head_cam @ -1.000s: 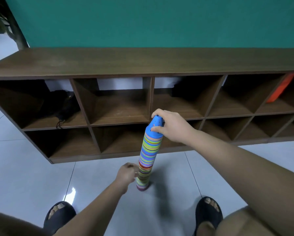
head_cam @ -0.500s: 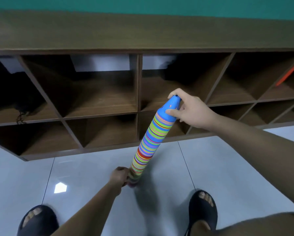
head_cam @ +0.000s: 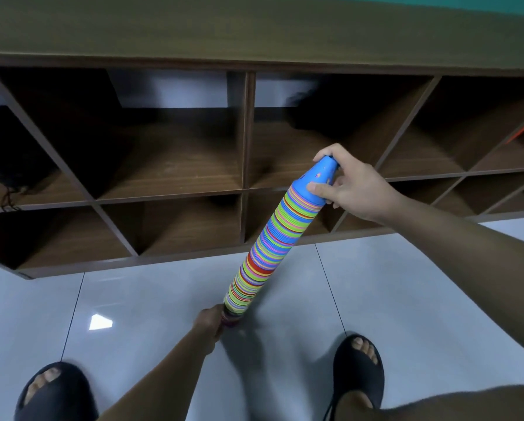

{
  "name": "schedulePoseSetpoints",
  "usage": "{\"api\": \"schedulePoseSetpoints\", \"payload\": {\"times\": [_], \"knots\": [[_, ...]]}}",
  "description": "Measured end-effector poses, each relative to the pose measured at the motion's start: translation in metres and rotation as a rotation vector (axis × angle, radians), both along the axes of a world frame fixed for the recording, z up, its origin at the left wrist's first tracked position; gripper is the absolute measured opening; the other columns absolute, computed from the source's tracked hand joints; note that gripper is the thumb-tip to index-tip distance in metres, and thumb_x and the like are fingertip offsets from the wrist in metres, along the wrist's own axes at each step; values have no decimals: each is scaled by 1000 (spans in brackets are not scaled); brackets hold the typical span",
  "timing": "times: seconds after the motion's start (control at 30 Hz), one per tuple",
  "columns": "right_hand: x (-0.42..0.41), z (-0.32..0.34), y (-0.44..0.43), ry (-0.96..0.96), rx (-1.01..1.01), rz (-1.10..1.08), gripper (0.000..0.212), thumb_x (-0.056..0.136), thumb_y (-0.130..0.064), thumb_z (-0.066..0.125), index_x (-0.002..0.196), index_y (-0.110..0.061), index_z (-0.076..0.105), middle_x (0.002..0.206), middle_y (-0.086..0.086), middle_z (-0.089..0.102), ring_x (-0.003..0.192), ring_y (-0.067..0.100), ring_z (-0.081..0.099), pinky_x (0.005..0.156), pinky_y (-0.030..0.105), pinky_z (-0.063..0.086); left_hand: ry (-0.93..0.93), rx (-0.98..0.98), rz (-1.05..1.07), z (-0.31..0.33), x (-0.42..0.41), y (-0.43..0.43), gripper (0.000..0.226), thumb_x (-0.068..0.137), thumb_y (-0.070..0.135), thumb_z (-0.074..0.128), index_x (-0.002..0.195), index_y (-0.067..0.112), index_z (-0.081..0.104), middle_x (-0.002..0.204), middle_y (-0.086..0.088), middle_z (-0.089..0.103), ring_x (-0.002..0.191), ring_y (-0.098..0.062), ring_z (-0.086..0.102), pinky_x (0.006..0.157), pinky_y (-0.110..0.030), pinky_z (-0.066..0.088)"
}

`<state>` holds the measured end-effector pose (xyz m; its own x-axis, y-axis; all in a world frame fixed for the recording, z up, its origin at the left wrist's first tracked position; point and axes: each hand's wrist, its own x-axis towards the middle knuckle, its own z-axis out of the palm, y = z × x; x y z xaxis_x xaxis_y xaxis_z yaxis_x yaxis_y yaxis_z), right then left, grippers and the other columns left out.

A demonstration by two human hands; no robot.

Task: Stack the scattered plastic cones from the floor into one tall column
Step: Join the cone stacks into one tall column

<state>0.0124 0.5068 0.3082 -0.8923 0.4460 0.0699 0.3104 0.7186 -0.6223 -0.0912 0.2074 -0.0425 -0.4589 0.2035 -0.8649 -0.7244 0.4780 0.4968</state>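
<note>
**COLUMN TIPPED FROM UPRIGHT**

The column (head_cam: 263, 253) stood vertical a second ago. It now leans, top toward the shelf (head_cam: 245, 132), base low by the floor (head_cam: 133, 314). No loose cones show, so stacking looks finished. The right hand (head_cam: 352, 189), arm extended, clamps the top; the left hand (head_cam: 207, 322) grips the base. The hands are well apart.

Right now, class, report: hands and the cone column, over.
Left hand grips column base; right hand pinches blue top cone. Column tilted. Nothing blocking.
</note>
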Motion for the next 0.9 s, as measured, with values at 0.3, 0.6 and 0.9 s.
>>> {"api": "schedulePoseSetpoints", "payload": {"times": [0.3,0.6,0.9], "knots": [[15,-8,8,-7,-46,-29,41,94,-33,75,123,-34,47,98,2,65,72,21,72,64,38,65,49,29,48,8,9,13,20,97,18,61,96,0,70,79,-16,61,68,-25,49,61,-28,38],[40,-19,34,-9,-98,-84,41,92,-34,77,122,-34,48,97,5,66,69,19,72,69,44,65,-36,112,124,4,11,21,17,101,25,66,103,9,73,98,-12,74,85,-21,67,68,-27,51],[41,-19,36,69,-178,-166,33,90,-34,78,113,-30,53,91,2,68,64,20,70,66,40,63,-100,195,116,8,15,8,16,102,16,65,115,15,72,127,-12,71,120,-27,65,106,-42,53]]}}
